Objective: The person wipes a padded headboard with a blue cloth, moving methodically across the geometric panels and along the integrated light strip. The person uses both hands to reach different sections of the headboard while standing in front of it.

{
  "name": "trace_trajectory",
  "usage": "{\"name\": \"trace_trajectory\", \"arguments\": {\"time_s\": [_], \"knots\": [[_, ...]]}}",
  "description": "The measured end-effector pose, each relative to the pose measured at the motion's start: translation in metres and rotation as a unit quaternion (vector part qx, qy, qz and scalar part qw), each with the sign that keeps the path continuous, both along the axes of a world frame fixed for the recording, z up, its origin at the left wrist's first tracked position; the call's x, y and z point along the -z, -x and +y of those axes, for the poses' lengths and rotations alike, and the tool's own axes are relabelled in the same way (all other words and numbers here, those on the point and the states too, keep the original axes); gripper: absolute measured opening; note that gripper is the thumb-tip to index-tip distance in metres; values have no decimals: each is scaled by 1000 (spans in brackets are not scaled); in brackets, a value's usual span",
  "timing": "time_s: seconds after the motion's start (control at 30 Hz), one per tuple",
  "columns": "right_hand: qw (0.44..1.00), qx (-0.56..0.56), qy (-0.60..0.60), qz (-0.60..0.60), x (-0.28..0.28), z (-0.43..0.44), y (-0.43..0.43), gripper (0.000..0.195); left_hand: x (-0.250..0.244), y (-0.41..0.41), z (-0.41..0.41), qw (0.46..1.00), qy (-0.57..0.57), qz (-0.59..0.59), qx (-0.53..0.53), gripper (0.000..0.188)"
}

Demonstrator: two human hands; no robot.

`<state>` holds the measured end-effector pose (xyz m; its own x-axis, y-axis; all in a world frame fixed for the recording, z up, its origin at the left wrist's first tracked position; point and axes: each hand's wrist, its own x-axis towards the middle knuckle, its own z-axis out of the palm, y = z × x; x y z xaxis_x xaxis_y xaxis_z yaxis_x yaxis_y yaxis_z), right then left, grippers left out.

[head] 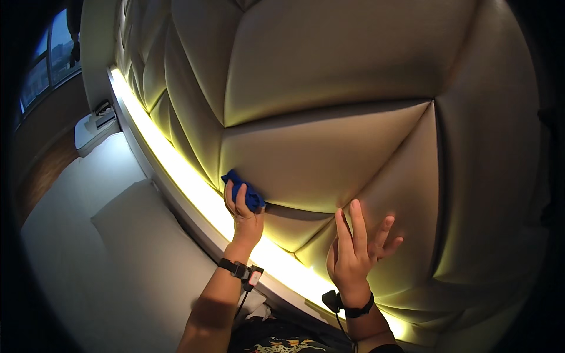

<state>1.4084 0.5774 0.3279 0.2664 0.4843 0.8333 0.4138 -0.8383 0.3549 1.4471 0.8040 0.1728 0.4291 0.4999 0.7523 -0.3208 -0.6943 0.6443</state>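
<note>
My left hand (245, 223) grips a bunched blue cloth (244, 190) against the lower part of a padded wall panel (318, 163) with a satin, leather-like cover. Fingers spread and holding nothing, my right hand (355, 251) is raised beside the same panel, near the point where several seams meet. Whether its fingertips touch the padding I cannot tell. Each wrist wears a black strap with a small device and a cable. Below both hands runs a glowing light strip (176, 176) along the foot of the padding.
A ledge (216, 247) borders the light strip. Left of it lies a bed with a white sheet (57, 212) and a pale pillow (145, 229). Farther off stand a white bedside table (88, 137) with small items on it and a window (48, 57).
</note>
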Motion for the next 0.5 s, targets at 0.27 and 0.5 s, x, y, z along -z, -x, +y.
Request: {"name": "trace_trajectory", "arguments": {"time_s": [0.27, 0.5], "knots": [[990, -101, -44, 85, -7, -16, 14, 43, -41, 13, -16, 998, 42, -5, 35, 72], [990, -83, -80, 86, -9, -41, 23, 41, -143, 22, -53, 992, -101, -81, 14, 68]]}}
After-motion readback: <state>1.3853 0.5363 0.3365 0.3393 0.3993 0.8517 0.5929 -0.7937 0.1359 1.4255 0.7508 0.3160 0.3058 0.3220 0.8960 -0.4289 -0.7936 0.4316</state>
